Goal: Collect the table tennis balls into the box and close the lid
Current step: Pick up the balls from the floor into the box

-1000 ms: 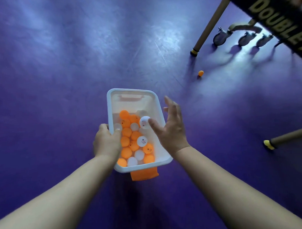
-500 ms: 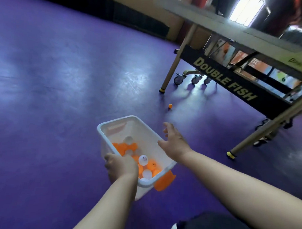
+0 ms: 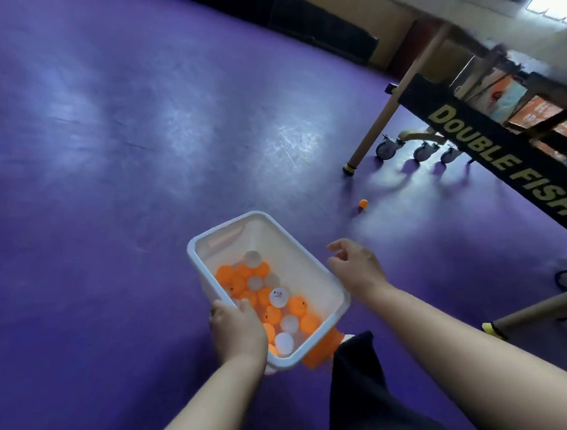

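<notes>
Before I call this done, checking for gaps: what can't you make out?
Head view:
- Orange piece under the white box: mostly hidden; lid or not, unclear.
- Table tennis balls nearest the left hand: partly covered by it.
- Floor under the table tennis table: cut off at right edge.

The left hand (image 3: 238, 332) and right hand (image 3: 358, 270) are bare, like both forearms (image 3: 456, 334), and a black trouser leg (image 3: 362, 392) shows below.

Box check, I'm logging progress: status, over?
Left hand grips box rim; right hand open, empty. Box uncovered, holding orange and white balls. One orange ball loose on floor near table leg.
</notes>
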Tool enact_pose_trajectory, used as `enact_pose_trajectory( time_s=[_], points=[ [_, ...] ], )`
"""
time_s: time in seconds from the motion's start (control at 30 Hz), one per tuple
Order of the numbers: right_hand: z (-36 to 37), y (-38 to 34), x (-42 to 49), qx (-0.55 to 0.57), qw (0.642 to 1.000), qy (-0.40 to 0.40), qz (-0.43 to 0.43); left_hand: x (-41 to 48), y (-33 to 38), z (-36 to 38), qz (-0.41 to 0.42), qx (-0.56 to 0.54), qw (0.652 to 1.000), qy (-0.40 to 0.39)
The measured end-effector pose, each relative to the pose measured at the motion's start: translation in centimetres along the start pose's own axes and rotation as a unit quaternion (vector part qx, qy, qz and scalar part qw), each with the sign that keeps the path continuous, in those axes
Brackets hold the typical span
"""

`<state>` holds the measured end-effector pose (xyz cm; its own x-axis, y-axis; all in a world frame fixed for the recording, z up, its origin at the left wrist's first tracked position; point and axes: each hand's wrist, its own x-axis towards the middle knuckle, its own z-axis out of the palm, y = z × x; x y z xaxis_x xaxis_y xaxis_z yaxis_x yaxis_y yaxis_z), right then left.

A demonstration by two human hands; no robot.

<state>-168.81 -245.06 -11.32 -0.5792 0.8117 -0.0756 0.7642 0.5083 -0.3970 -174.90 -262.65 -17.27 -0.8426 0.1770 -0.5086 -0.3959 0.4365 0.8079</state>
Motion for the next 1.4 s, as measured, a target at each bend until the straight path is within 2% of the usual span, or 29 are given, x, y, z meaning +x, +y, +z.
enact_pose_trajectory(
  time_s=[0.23, 0.43, 0.7, 0.83, 1.03, 1.17, 1.27, 1.33, 1.4],
  points=[
    [5.7, 4.7, 11.6, 0.163, 0.985, -0.051, 0.018, 6.4, 0.7, 4.9, -0.024, -0.010, 0.999, 0.044],
    [7.4, 9.4, 22.7, 0.206, 0.970, -0.116, 0.051, 11.6, 4.3, 9.8, -0.001, 0.044, 0.996, 0.082],
    [6.4, 17.4, 40.5, 0.150, 0.982, -0.033, 0.107, 18.3, 12.2, 20.9, 0.056, 0.025, 0.996, 0.063],
    [5.4, 21.7, 48.2, 0.022, 0.994, -0.010, 0.111, 21.4, 15.0, 27.3, 0.056, 0.009, 0.997, 0.046],
    [5.3, 25.9, 55.8, -0.120, 0.990, 0.030, 0.073, 25.6, 18.4, 33.3, 0.081, 0.033, 0.996, 0.025],
    [5.8, 27.9, 59.3, -0.219, 0.972, -0.057, 0.065, 27.7, 19.6, 35.8, 0.105, 0.088, 0.991, 0.004],
    [6.5, 29.4, 61.2, -0.217, 0.964, -0.135, 0.068, 28.3, 19.4, 36.9, 0.120, 0.136, 0.983, 0.028],
    [6.7, 30.2, 61.7, -0.199, 0.968, -0.144, 0.056, 28.2, 19.2, 37.4, 0.122, 0.151, 0.980, 0.048],
    [6.2, 30.2, 61.1, -0.187, 0.976, -0.108, 0.039, 28.2, 19.2, 37.7, 0.117, 0.147, 0.981, 0.051]
  ],
)
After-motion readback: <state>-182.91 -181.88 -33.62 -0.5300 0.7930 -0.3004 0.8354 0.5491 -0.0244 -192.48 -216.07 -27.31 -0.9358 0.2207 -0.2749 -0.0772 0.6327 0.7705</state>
